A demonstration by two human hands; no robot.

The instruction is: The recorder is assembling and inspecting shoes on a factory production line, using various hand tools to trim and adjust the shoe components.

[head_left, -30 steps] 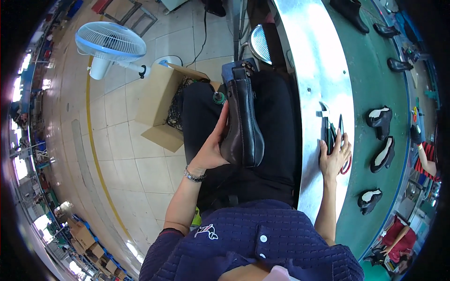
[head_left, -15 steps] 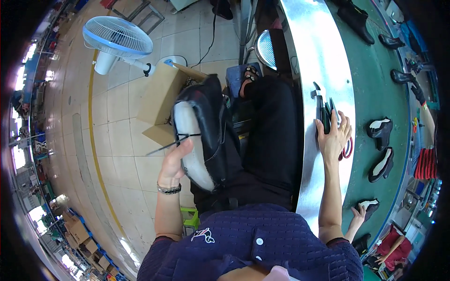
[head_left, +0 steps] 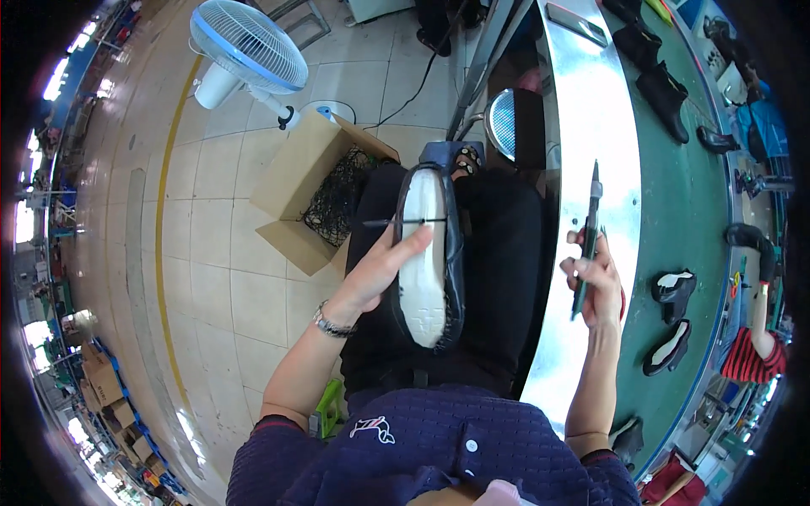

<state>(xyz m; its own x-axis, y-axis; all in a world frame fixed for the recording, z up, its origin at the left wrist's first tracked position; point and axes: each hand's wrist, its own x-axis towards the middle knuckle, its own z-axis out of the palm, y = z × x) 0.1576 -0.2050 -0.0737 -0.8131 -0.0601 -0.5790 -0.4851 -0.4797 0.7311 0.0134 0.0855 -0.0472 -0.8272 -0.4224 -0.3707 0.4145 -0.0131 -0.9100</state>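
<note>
My left hand point(head_left: 384, 270) grips a black shoe point(head_left: 456, 270) over my lap. Its pale, unsoled underside faces up, with the thumb pressed on it. A thin dark strap point(head_left: 434, 221) crosses that underside, and its loose end sticks out to the left by the thumb. Above the metal bench point(head_left: 582, 101), my right hand point(head_left: 597, 282) is closed around a long, slim, dark-handled tool point(head_left: 593, 211) with a narrow point turned away from me. Its exact kind is hard to make out. A bit of red shows behind that hand, mostly hidden.
A cardboard box point(head_left: 287, 181) with tangled black strands point(head_left: 337, 198) stands on the floor left of my legs, near a fan point(head_left: 249, 46). A phone point(head_left: 576, 24) lies at the bench's far end. On the right, a green conveyor point(head_left: 688, 211) carries several black shoes point(head_left: 664, 93).
The shoe has moved right over my lap and now stands straighter, underside up. My right hand has lifted the slim tool off the bench. The view has shifted slightly.
</note>
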